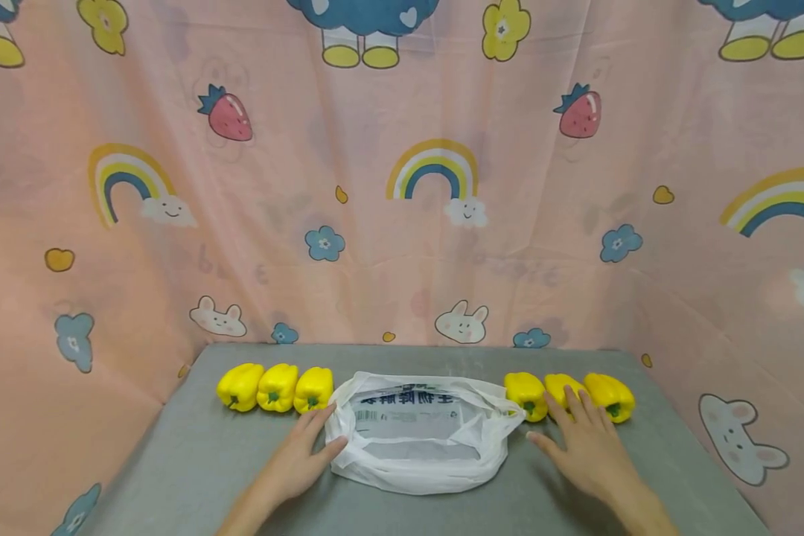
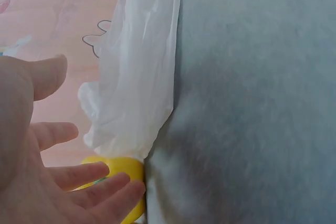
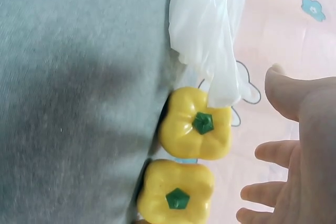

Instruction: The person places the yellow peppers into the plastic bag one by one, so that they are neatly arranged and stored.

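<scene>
A white plastic bag [image 1: 418, 476] lies on the grey table with its mouth spread wide; printing shows inside. Its white side [image 2: 139, 61] also shows in the left wrist view. My left hand [image 1: 298, 461] is at the bag's left edge, fingers extended and holding nothing; whether it touches the plastic I cannot tell. Over on the right, my right hand [image 1: 589, 454] hovers with spread fingers, partly covering the middle yellow bell pepper [image 1: 557, 385]. Beside that one are an inner bell pepper [image 1: 525, 394], close to the bag's right corner, and an outer bell pepper [image 1: 606, 394].
Three more yellow bell peppers stand in a row left of the bag: the outermost [image 1: 240, 387], a middle one [image 1: 278, 387] and the one nearest the bag [image 1: 313, 388]. A pink patterned curtain [image 1: 375, 290] hangs behind and around the grey table [image 1: 194, 461].
</scene>
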Demonstrator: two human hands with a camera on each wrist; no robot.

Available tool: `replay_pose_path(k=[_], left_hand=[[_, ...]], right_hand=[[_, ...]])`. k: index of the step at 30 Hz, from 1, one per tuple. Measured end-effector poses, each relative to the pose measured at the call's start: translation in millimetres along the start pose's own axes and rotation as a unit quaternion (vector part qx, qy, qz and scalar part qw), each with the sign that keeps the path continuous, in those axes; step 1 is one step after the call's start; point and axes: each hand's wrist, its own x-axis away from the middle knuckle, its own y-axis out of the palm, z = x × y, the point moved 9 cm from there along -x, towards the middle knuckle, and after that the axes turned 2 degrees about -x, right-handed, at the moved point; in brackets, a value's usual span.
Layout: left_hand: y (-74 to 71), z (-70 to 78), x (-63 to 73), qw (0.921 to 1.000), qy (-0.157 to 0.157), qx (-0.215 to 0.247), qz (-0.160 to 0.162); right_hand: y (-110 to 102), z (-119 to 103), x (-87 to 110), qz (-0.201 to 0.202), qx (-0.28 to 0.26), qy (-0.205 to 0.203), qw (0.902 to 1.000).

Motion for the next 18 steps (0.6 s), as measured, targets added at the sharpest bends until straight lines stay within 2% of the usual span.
replay_pose_path(k=[4,8,11,18], left_hand=[[5.0,-2.8,-6.6,0.9983,-0.008,0.057,0.004],[9.2,-6.4,-12.1,0.9932,-0.019,0.115,0.003],[11.6,-9.8,-15.3,0.9908,-0.031,0.132,0.002],[14.4,-15.8,-21.0,0.9824,-0.041,0.182,0.004]], right_hand=[[-5,3,-0.3,0.003,-0.006,-0.003,1.0000],[-9,8,-1.5,0.009,0.002,-0.008,0.9999],[-13,14,-2.9,0.018,0.008,-0.007,0.9998],[-20,35,-9.2,0.034,-0.018,0.008,0.9992]])
